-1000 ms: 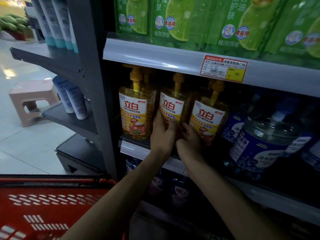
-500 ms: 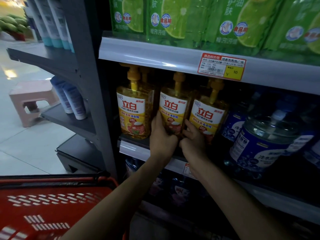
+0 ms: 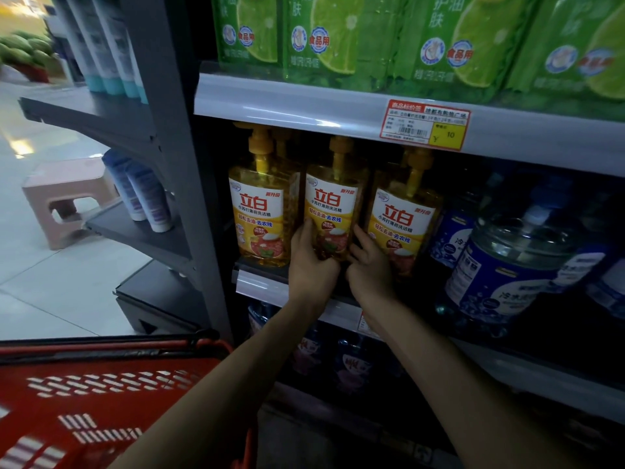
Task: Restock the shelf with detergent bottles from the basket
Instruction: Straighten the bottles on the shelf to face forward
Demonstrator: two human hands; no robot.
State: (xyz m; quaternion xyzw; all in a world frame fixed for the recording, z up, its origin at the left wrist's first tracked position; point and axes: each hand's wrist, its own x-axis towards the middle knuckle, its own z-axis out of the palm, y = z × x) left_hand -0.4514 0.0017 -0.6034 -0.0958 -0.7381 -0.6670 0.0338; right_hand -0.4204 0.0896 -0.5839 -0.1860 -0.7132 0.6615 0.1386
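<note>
Middle detergent bottle (image 3: 329,211) stands upright at the shelf (image 3: 260,286) front edge, between left neighbour (image 3: 258,214) and right neighbour (image 3: 400,225); left hand (image 3: 313,265) and right hand (image 3: 370,269) grip its lower sides with curled fingers (image 3: 304,235), probably to square it label-out in the row; basket (image 3: 101,394) waits below-left

Clear yellow plastic pump bottles of detergent (image 3: 260,214) lined up on the dark metal shelf (image 3: 250,270)

Three stand upright side by side at the front left, labels facing out. The middle bottle (image 3: 333,211) is gripped low down by the left hand (image 3: 313,265) and right hand (image 3: 370,265). The red slotted plastic basket (image 3: 101,394) sits bottom left.
</note>
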